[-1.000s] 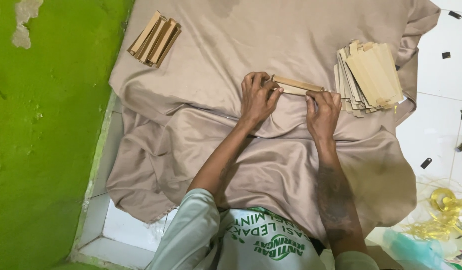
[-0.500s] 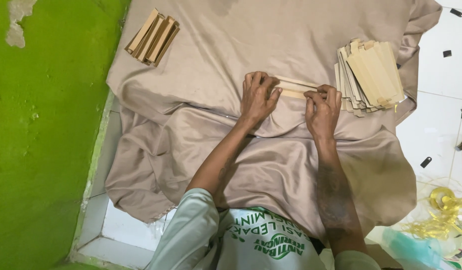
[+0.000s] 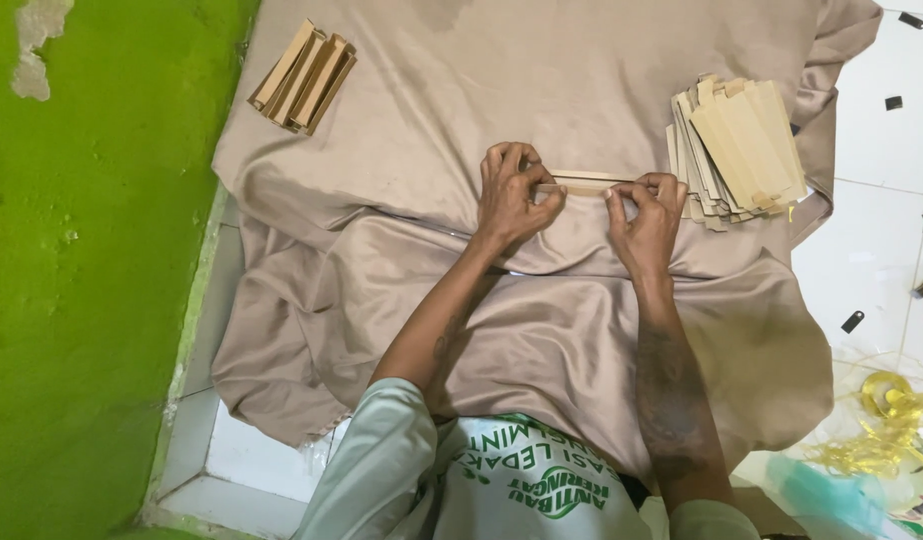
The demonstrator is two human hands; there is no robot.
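Tan strip (image 3: 585, 183) | long, flat, pale | left hand (image 3: 512, 195), right hand (image 3: 647, 212) pinch its ends

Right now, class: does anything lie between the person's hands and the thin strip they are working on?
Nothing visible does. The left hand and right hand already pinch the cardboard strip at its two ends, over the beige cloth. The flat stack lies beside the right hand.

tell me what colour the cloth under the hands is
The cloth is a plain beige-tan, without pattern, seen best in the head view.
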